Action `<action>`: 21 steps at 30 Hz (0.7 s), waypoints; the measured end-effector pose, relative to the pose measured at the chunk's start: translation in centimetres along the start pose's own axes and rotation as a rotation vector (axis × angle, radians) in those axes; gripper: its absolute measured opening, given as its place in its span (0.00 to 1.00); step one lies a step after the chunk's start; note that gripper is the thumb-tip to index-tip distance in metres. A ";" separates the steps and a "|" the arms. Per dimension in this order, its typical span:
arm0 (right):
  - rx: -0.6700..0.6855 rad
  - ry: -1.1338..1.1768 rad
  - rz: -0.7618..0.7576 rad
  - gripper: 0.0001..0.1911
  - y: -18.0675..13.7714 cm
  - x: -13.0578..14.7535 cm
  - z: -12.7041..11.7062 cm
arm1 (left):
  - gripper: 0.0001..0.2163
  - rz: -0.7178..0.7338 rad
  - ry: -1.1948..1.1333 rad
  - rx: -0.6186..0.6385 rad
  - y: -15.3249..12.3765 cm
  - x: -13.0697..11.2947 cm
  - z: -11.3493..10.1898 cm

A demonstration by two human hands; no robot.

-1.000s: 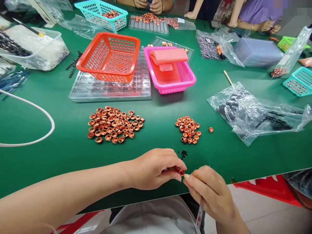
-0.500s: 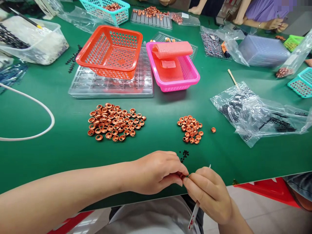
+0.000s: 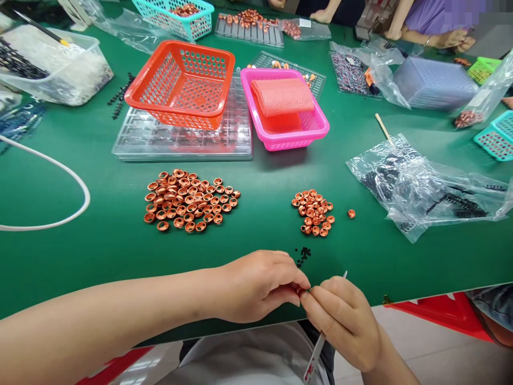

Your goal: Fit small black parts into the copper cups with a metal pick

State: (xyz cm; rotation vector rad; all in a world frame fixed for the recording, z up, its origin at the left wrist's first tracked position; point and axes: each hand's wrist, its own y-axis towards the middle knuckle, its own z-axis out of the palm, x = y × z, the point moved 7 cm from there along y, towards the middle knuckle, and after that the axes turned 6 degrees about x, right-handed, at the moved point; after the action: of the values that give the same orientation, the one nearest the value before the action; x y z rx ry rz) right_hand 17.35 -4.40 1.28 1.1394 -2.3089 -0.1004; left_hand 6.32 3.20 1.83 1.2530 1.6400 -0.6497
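Observation:
Close to the table's front edge, my left hand is closed, thumb and fingertips pinching a small copper-coloured piece that is mostly hidden. My right hand meets it there, fingers curled around a thin, pale, flat-handled tool with red marks. Its narrow tip shows above the knuckles; the exact kind of tool cannot be made out. Just beyond my fingertips lie tiny black pieces. Farther off is a small pile of copper-coloured cup-shaped rings, with a larger pile to its left.
An orange basket rests on clear compartment trays. Beside it, a pink basket holds a folded pink foam sheet. Plastic bags with black parts lie at right, a white cable at left. Other people's hands are across the table.
The foam sheet's upper fold in the pink basket has dropped lower toward me. The tool's lower end has swung slightly left; my hands have barely moved.

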 end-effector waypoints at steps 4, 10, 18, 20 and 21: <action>0.028 0.047 0.001 0.22 0.3 0.1 -0.2 | 0.06 -0.020 -0.009 -0.007 -0.1 0.2 0.1; 0.036 0.074 0.010 0.21 0.7 0.1 -0.4 | 0.06 -0.026 -0.036 -0.029 -0.1 0.4 0.2; 0.071 0.091 -0.021 0.19 1.2 -0.1 -0.1 | 0.06 -0.011 -0.051 -0.085 -0.2 0.4 0.1; 0.073 0.085 -0.024 0.18 1.3 -0.2 0.0 | 0.06 -0.016 -0.049 -0.083 -0.2 0.4 0.1; 0.079 0.097 -0.014 0.18 1.4 -0.3 0.0 | 0.06 -0.021 -0.046 -0.083 -0.2 0.4 0.1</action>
State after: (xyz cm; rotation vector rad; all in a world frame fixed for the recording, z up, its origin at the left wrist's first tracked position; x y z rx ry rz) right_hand 16.49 -3.31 1.60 1.1740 -2.2371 0.0404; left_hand 6.14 3.24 1.37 1.1547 1.6273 -0.6127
